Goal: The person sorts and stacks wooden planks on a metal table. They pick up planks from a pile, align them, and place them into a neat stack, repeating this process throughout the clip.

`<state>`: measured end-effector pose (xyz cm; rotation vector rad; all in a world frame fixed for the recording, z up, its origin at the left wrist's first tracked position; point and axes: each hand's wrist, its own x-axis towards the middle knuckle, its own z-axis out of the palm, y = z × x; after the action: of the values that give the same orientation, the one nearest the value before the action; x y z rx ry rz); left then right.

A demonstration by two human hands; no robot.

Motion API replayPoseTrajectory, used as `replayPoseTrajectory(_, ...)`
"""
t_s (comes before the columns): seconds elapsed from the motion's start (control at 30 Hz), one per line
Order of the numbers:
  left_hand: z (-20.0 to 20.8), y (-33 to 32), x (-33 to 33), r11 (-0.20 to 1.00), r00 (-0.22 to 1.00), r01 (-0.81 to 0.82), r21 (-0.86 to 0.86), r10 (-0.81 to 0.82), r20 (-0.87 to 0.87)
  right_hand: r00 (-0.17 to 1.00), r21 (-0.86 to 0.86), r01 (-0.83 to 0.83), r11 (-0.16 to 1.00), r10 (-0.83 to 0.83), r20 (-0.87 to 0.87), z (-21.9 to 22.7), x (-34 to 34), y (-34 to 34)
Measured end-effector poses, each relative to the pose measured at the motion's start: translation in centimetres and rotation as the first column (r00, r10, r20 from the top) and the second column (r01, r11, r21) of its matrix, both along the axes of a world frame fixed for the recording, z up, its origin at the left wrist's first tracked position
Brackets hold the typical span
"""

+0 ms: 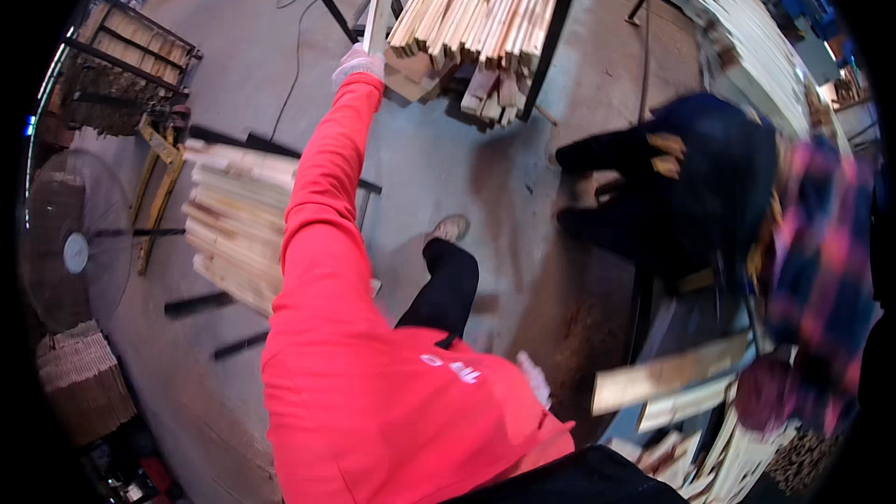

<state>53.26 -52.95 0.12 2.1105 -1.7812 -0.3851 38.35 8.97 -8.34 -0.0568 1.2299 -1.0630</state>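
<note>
At the end of my outstretched red sleeve, my gloved left hand (358,65) is closed around the lower end of a long pale wooden strip (381,2). The strip runs up past the top edge of the view, beside a stack of wooden boards (478,5) held in a black metal frame (553,33). My right hand (534,379), gloved as well, shows only in part beside my red top. It is smeared, and its fingers cannot be made out.
To the left, more boards (233,215) lie stacked on black bars, near a yellow pallet jack (161,168) and a round fan (75,247). A person in dark clothes (705,187) bends at the right. Another in a plaid sleeve (817,261) stands by loose boards (667,375).
</note>
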Motion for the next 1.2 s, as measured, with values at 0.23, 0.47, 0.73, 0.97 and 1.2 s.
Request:
replayPoseTrajectory(0.23,-16.4,-27.4,1.9,0.978,0.98,0.066,0.198,-0.101,0.174,0.757,0.614,-0.304,0.728,0.576,-0.309,-7.6,3.0,-11.2)
replayPoseTrajectory(0.47,-25.0,-38.9,-2.1,0.882,0.905,0.405,0.24,-0.424,0.035,0.74,0.69,-0.33,0.644,0.63,-0.234,-10.3,1.2,-20.7)
replayPoseTrajectory(0.73,-22.7,-30.0,-5.5,0.843,0.728,0.481,0.243,-0.538,0.425,0.765,0.615,-0.319,0.721,0.579,-0.282,-4.0,4.9,-18.6)
replayPoseTrajectory(0.97,-20.5,-6.4,-7.0,0.41,0.407,0.911,-0.05,-0.911,-0.07,0.847,0.535,0.221,0.815,0.112,-0.52,-2.9,11.8,-4.9)
replayPoseTrajectory(1.2,-0.2,43.8,-9.4,-0.664,-0.203,0.7,0.262,-0.537,-0.819,0.52,0.442,0.838,0.319,-0.714,-0.469,-19.8,25.3,12.0)
